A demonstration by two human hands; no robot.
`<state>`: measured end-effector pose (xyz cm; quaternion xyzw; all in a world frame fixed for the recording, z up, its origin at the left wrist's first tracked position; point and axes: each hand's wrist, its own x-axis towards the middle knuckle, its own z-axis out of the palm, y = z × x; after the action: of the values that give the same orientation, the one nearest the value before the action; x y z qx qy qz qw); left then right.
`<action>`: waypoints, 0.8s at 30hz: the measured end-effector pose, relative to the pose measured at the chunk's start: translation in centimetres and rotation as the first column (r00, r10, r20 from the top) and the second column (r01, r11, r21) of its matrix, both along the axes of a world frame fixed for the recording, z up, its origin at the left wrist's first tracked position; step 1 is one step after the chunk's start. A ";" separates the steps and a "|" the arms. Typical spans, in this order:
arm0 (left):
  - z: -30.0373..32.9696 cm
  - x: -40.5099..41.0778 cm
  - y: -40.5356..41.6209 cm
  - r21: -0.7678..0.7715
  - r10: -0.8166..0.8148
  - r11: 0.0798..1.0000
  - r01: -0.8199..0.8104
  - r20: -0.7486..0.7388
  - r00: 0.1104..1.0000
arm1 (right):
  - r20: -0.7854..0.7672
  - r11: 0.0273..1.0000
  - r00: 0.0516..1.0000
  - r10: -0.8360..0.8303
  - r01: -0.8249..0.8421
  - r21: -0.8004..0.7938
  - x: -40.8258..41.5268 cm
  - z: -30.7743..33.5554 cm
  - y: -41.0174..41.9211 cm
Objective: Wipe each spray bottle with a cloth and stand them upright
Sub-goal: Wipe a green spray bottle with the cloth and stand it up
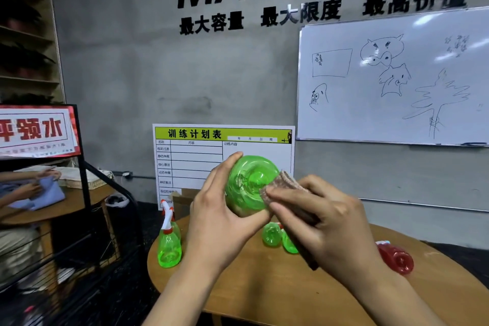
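Note:
My left hand [219,209] grips a green spray bottle [246,182] held up above the table, its base turned toward me. My right hand [317,217] holds a brown cloth [285,182] and presses it against the bottle's right side. On the round wooden table [264,286], a green spray bottle with a red and white nozzle [169,241] stands upright at the left edge. Two more green bottles [272,234] sit behind my hands, partly hidden. A red bottle [397,259] lies on its side at the right.
A training chart board [193,156] leans against the grey wall behind the table. A whiteboard [397,79] hangs at the right. A black metal rack [87,193] stands at the left, where another person's hands handle a blue cloth [45,193] on a second table.

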<state>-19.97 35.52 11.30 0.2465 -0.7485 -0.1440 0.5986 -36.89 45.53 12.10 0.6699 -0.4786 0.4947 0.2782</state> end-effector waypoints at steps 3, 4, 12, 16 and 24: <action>-0.7 -0.5 0.3 -0.008 0.004 1.000 -0.004 0.011 1.000 | 0.077 0.998 0.996 -0.047 0.050 -0.037 -0.2 0.8 -0.2; -0.8 -0.7 0.4 -0.004 -0.001 1.000 0.001 0.012 1.000 | 0.089 0.998 0.995 -0.047 0.052 -0.048 0.1 1.1 -0.3; -0.5 -0.8 0.5 0.037 -0.040 0.999 0.040 -0.003 0.999 | -0.044 1.000 0.999 0.029 -0.029 -0.007 2.6 0.8 -1.1; -0.7 0.2 -0.5 0.022 -0.005 1.000 0.006 -0.025 1.000 | -0.081 1.000 0.997 0.011 -0.009 0.019 1.6 -0.5 -0.5; -1.2 -0.4 -0.3 -0.002 0.012 1.000 -0.012 0.008 1.000 | 0.025 0.995 0.996 -0.082 0.083 -0.055 1.0 0.8 -1.2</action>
<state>-20.39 35.20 10.06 0.2512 -0.7495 -0.1387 0.5966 -35.92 44.32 12.93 0.6356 -0.4950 0.5038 0.3117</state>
